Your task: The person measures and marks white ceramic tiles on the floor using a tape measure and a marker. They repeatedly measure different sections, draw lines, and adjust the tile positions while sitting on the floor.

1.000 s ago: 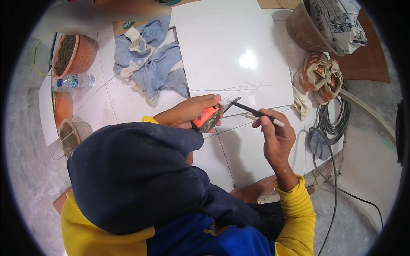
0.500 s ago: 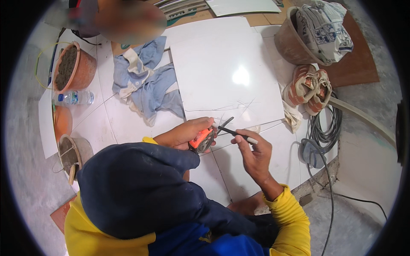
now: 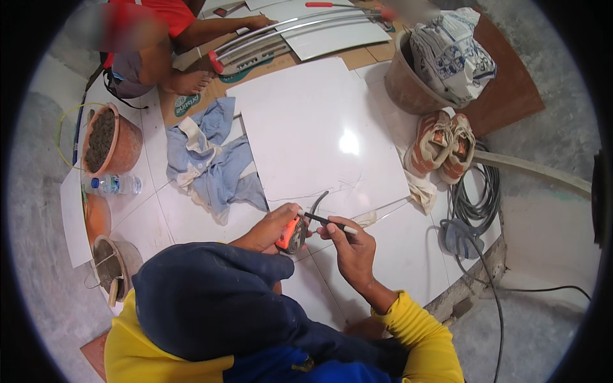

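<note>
My left hand is closed around an orange and black tape measure, just over the near edge of a large white tile. My right hand pinches a black marker pen with white ends. The pen slants across toward the left hand, and its left end meets the left thumb and fingertips; whether they grip it I cannot tell. A dark curved strip rises beside the tape measure over the tile. Thin scribbled pen lines mark the tile's near part.
A co-worker's hand rests by a railed tile cutter at the back. Left are a blue-grey garment, a mortar bucket and a water bottle. Right are shoes, a sack-filled bucket and coiled cable.
The whole view has shifted, bringing the co-worker's arm and the tile cutter into sight. My hands appear lower and further left, still holding the tape measure and the pen, which are closer together.
</note>
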Motion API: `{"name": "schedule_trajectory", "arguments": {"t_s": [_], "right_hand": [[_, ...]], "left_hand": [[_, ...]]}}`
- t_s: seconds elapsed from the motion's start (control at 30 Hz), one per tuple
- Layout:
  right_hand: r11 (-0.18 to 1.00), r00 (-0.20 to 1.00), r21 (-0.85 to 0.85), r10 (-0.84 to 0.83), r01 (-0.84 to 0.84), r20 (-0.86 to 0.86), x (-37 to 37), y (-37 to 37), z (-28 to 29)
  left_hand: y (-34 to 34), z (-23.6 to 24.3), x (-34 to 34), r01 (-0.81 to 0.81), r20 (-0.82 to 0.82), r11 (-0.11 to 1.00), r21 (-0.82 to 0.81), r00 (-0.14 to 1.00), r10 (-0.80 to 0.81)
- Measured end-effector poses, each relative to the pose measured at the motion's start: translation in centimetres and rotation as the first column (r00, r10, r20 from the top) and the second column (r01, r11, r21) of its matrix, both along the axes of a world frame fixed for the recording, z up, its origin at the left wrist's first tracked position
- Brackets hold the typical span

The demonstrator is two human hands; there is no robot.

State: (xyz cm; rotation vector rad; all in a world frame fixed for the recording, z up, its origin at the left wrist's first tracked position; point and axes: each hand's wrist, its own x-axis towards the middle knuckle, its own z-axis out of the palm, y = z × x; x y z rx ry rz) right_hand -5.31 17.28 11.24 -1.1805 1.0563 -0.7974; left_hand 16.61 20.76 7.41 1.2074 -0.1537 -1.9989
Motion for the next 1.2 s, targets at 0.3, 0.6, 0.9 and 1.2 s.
{"name": "schedule_trajectory", "arguments": {"t_s": [0.3,0.6,0.9,1.2], "right_hand": [[0.87,0.976,-0.454,0.123,-0.193,-0.178,-2.2,-2.6,1.0],[0.599,0.464,-0.182,0.357,-0.78,-0.81,-2.3,-1.8,2.6],[0.674,0.307,0.101,0.458,-0.732,-0.835,-8.0,-3.1,-0.5],[0.718,-0.032,0.225,0.272,-0.659,-0.962,-21.5,-13.4,-4.1]], "left_hand": [[-0.8,-0.8,-2.0,0.136,-0.225,0.99,0.032,0.966,-0.125],[0.6,-6.7,-5.0,0.24,-0.256,0.961,0.14,0.946,-0.2],[0.3,-5.1,-4.1,0.504,-0.479,0.859,-0.092,0.734,-0.482],[-2.3,10.5,2.4,0.739,0.451,0.657,0.151,0.54,-0.711]]}}
